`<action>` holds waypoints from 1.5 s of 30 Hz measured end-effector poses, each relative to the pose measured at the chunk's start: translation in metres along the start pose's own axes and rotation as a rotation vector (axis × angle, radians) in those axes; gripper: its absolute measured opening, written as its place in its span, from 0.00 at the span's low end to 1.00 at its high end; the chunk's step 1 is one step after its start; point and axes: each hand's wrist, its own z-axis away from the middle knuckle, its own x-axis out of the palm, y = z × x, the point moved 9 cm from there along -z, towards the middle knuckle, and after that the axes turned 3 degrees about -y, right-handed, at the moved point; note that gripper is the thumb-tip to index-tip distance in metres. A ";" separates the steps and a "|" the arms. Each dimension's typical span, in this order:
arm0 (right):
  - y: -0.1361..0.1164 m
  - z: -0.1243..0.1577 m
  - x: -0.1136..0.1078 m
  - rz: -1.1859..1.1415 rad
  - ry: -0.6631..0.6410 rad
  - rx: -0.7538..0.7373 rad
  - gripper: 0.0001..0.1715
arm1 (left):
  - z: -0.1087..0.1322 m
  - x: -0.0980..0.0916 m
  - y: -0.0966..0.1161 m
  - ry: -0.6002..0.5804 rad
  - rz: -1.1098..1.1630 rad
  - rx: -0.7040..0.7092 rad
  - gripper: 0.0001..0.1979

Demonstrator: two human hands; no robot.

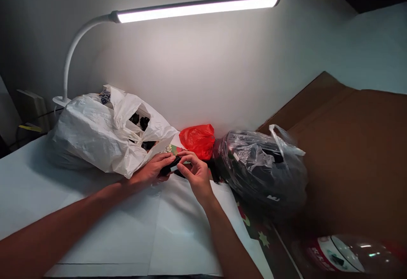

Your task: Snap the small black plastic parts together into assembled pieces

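Here we're gripping a small black object [165, 169] in our left hand [155, 168], over the surface [121, 236] near the white bag [89, 135], and we're pinching its right edge with our right hand [199, 175], risking a drop if that left grip is slackening.

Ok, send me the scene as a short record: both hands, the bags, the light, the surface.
left hand: holds a small black item
right hand: at the item's white patch; exact grip unclear
white bag: left, mouth open, dark things inside
red bag: beyond the hands, by the wall
translucent bag: right, dark contents
lamp: lit, overhead
surface: white sheet under the forearms
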 end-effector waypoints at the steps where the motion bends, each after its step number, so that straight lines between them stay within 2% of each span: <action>1: 0.001 0.000 0.000 -0.014 0.000 0.001 0.14 | -0.001 -0.001 -0.001 0.000 -0.010 -0.008 0.21; 11: 0.003 -0.001 -0.001 -0.012 0.004 0.015 0.19 | -0.006 -0.008 -0.010 0.033 -0.030 -0.036 0.20; 17: 0.004 -0.001 -0.001 0.004 0.006 0.006 0.21 | -0.005 -0.001 -0.004 0.008 -0.032 -0.035 0.20; 27: -0.002 0.002 -0.003 0.019 0.052 -0.044 0.15 | -0.004 0.005 -0.001 -0.009 -0.028 -0.043 0.20; 35: -0.018 0.006 -0.004 0.229 0.123 -0.131 0.06 | -0.002 0.010 0.002 -0.047 -0.029 -0.067 0.22; 40: -0.017 0.007 -0.003 0.280 0.136 -0.178 0.09 | 0.000 0.009 0.004 -0.037 -0.048 -0.076 0.21; 45: -0.014 0.005 -0.009 0.277 0.158 -0.207 0.14 | -0.003 0.010 0.003 -0.078 -0.045 -0.056 0.21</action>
